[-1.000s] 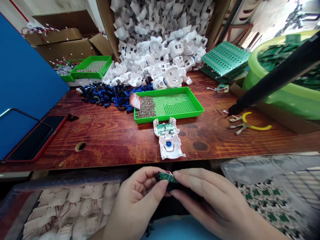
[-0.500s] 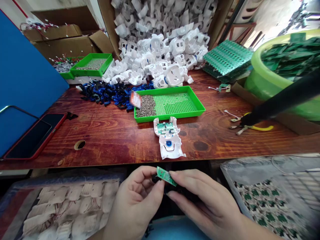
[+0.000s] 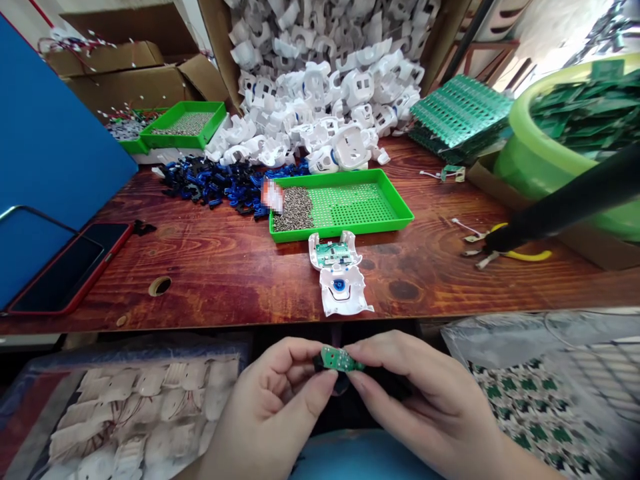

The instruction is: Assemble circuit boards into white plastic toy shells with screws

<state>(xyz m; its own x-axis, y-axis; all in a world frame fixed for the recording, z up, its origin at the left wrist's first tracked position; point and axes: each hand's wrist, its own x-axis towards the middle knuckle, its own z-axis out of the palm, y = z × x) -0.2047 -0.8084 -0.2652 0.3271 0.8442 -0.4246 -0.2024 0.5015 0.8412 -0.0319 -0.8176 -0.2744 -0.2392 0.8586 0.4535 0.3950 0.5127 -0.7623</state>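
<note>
A small green circuit board (image 3: 338, 359) is held between both hands, just in front of the table's near edge. My left hand (image 3: 280, 400) pinches its left end with thumb and forefinger. On its right end, the thumb and fingertips of my right hand (image 3: 420, 393) are closed. A dark part shows behind the board's left end, mostly hidden by the fingers. Beyond the hands, a white plastic shell with a blue round piece (image 3: 344, 291) lies on the table. Touching it is another white shell (image 3: 314, 253) with a circuit board inside.
A green tray (image 3: 400, 217) holds small screws. Behind it are blue and black clips (image 3: 210, 183) and a heap of white shells (image 3: 320, 93). Yellow-handled pliers (image 3: 530, 255) and a dark pole (image 3: 560, 200) are at right. A phone (image 3: 70, 270) lies at left.
The circuit board has turned from slanting to nearly level, with more of its face towards me. My right fingers have shifted and now pinch its right end.
</note>
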